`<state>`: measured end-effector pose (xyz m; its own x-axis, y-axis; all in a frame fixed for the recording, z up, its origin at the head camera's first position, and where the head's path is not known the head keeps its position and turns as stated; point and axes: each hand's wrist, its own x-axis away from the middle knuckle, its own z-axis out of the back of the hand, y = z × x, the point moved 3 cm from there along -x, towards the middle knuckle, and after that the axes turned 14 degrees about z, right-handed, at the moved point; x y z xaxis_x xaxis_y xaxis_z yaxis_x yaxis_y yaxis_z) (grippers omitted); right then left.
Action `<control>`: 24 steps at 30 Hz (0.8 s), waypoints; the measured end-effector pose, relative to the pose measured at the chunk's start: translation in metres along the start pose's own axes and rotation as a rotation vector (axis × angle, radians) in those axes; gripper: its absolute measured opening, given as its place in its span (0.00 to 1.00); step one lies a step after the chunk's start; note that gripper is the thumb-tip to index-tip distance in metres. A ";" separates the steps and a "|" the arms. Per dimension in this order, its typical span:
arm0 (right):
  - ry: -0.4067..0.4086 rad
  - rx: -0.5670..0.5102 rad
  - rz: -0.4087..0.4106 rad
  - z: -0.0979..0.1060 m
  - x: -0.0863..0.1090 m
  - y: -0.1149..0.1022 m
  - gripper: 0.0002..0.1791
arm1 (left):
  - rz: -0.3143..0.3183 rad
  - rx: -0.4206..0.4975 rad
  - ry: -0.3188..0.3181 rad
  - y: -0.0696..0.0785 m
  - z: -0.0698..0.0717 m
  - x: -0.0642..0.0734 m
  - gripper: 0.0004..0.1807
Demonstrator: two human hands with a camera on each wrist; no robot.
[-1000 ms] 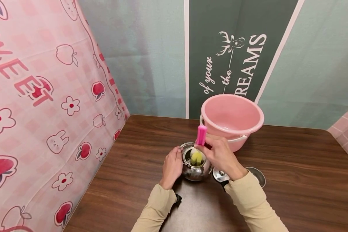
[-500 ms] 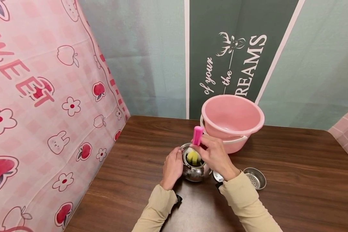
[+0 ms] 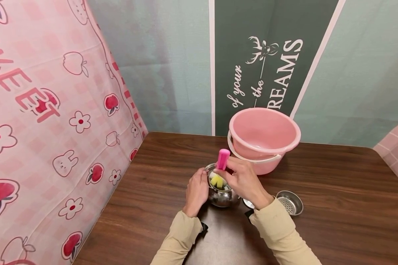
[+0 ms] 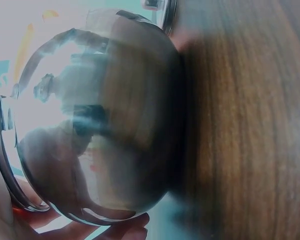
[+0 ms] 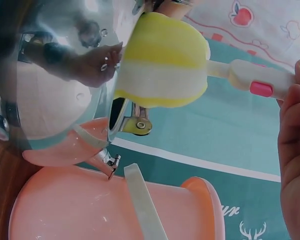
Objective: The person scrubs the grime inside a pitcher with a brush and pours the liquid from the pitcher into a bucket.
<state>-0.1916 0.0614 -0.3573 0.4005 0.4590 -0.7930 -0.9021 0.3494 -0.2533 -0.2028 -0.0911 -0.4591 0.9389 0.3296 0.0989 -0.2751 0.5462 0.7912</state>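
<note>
Currently, soft yellow-and-white sponge brush sits part-way in round, mirror-bright steel kettle, smooth bucket at kettle's one o'clock; right hand pinches pink handle, left hand curls round kettle's side.

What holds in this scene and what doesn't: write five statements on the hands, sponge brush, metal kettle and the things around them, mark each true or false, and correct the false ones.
1. The right hand holds the sponge brush. True.
2. The sponge head is partly inside the metal kettle. True.
3. Both hands hold the sponge brush. False: the left hand holds the metal kettle.
4. The pink bucket stands with its opening upward. True.
5. In the head view, nothing lies right of the metal kettle. False: a perforated metal strainer does.
</note>
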 end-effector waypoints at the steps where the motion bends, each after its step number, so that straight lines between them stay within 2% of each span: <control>1: -0.004 -0.002 0.000 0.000 0.000 -0.001 0.08 | 0.000 -0.001 0.003 0.000 0.000 0.000 0.20; 9: -0.041 -0.054 -0.004 0.008 0.001 -0.005 0.09 | 0.009 -0.010 0.012 -0.001 -0.001 -0.001 0.20; 17: -0.074 -0.038 -0.031 0.017 0.003 -0.007 0.09 | 0.007 -0.008 0.025 -0.001 0.000 -0.001 0.19; 24: -0.065 -0.029 -0.015 0.026 0.004 -0.007 0.11 | 0.012 -0.011 0.025 0.000 -0.001 -0.001 0.19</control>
<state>-0.1800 0.0824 -0.3441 0.4229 0.5064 -0.7515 -0.8997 0.3336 -0.2815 -0.2034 -0.0910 -0.4600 0.9302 0.3550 0.0930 -0.2884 0.5503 0.7835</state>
